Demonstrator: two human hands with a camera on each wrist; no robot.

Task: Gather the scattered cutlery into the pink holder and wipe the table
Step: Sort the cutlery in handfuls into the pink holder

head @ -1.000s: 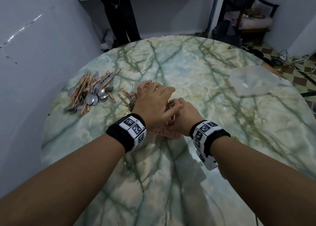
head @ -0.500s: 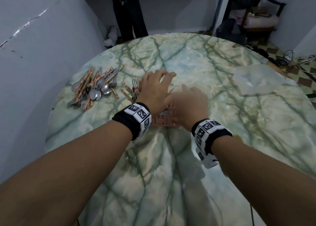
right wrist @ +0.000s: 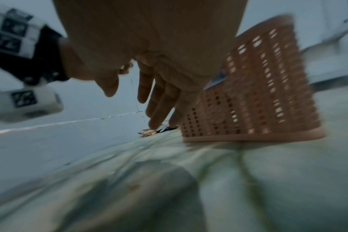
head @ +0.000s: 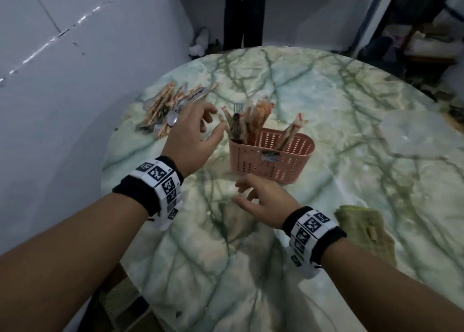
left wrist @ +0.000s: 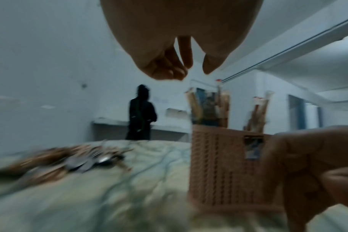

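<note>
The pink perforated holder (head: 272, 155) (left wrist: 224, 169) (right wrist: 254, 97) stands upright on the marble table (head: 351, 181), with wrapped chopsticks and cutlery (head: 248, 123) sticking out of it. A pile of spoons, forks and wrapped chopsticks (head: 170, 108) (left wrist: 69, 158) lies at the table's left edge. My left hand (head: 193, 130) hovers between that pile and the holder, fingers loose, holding nothing. My right hand (head: 261, 198) (right wrist: 149, 97) hangs just in front of the holder, fingers spread and empty. A yellow-green cloth (head: 361, 228) lies to the right of my right wrist.
The wall (head: 62, 93) runs close along the table's left edge. A clear plastic lid or sheet (head: 416, 133) lies at the table's right. A person in dark clothes (left wrist: 141, 114) stands beyond the far edge. Furniture and clutter sit at the back right.
Both hands have let go of the cutlery bundle and holder. The left hand drew left toward the pile, the right pulled back toward me. The holder now shows upright with cutlery in it.
</note>
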